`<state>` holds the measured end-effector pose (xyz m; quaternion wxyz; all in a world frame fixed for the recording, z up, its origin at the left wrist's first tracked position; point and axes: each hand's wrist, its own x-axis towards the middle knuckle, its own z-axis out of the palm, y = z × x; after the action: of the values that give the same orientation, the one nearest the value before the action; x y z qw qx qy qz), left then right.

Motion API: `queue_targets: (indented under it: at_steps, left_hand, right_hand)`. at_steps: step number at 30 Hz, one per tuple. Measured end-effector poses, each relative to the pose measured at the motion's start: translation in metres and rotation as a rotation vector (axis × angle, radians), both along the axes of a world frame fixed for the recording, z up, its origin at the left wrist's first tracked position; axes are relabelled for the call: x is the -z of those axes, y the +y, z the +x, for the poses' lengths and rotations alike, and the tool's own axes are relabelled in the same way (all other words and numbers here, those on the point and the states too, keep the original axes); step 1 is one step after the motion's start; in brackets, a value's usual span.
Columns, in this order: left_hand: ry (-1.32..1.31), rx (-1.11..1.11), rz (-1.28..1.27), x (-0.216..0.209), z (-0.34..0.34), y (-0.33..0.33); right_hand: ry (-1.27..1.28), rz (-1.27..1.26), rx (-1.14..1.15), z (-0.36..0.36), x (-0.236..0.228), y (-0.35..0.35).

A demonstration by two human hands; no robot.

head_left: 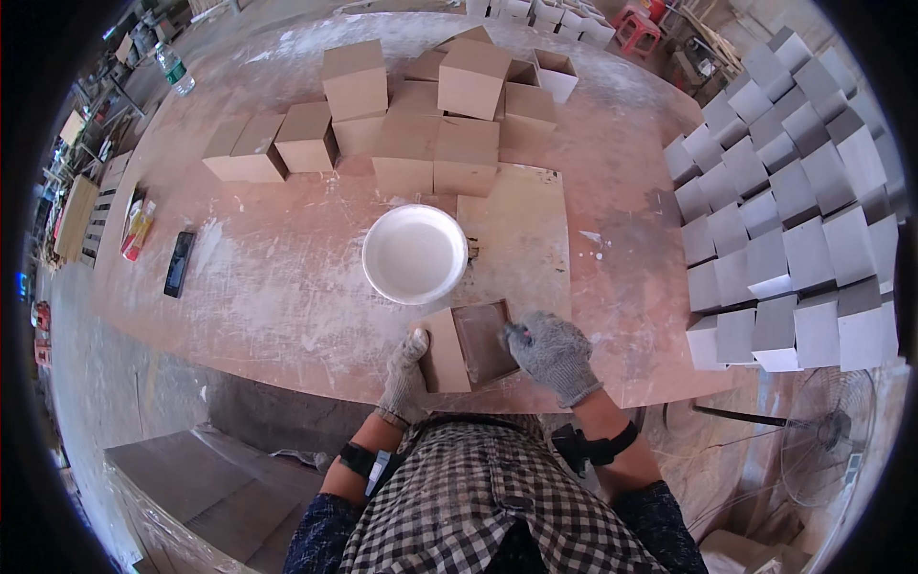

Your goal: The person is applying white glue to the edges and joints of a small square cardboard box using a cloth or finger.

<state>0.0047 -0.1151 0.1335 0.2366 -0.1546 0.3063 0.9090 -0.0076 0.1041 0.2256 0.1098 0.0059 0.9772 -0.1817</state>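
A brown box lies tilted at the table's near edge, its hollow or darker side facing right. My left hand, in a light knitted glove, grips the box's left side with the thumb on top. At the box's right edge is my right hand, in a grey knitted glove, its fingers closed; a small dark thing shows at the fingertips, too small to name. Just beyond the box stands a white bowl with whitish contents.
Brown boxes are grouped and partly stacked across the table's far side. Many grey-white boxes rise in rows at the right. A phone and a packet lie left; a bottle stands farther off. A fan is low right.
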Motion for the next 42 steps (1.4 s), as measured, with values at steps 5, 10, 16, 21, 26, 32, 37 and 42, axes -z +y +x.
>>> queue_targets:
  at_steps: [5,10,16,21,26,32,37,42]
  left_hand:
    - [-0.065,-0.019,-0.037,0.004,0.002,0.001]
    - [-0.044,-0.047,-0.002,0.017,0.002,0.002]
    - [-0.113,-0.002,0.136,0.025,0.001,0.002]
    - [-0.074,-0.044,-0.07,0.019,0.003,0.006]
    - [-0.007,-0.042,-0.157,0.016,0.0,0.017]
    - [0.002,-0.044,-0.207,0.008,-0.002,0.028]
    - [0.016,-0.1,-0.196,0.0,0.0,0.031]
    - [0.023,-0.098,-0.245,0.013,0.001,0.022]
  right_hand:
    - [0.488,0.151,0.005,-0.006,0.026,-0.018]
    - [0.506,0.27,-0.196,0.012,0.046,-0.026]
    - [0.58,0.159,-0.398,0.012,0.05,-0.008]
    - [0.438,0.38,-0.37,-0.011,0.056,-0.01]
    - [0.129,0.562,-0.246,-0.029,0.056,-0.011]
    - [0.031,0.228,-0.084,-0.033,0.041,0.004]
    - [-0.36,0.129,0.005,-0.01,0.021,0.02]
    - [-0.363,0.104,-0.104,0.006,0.01,0.022]
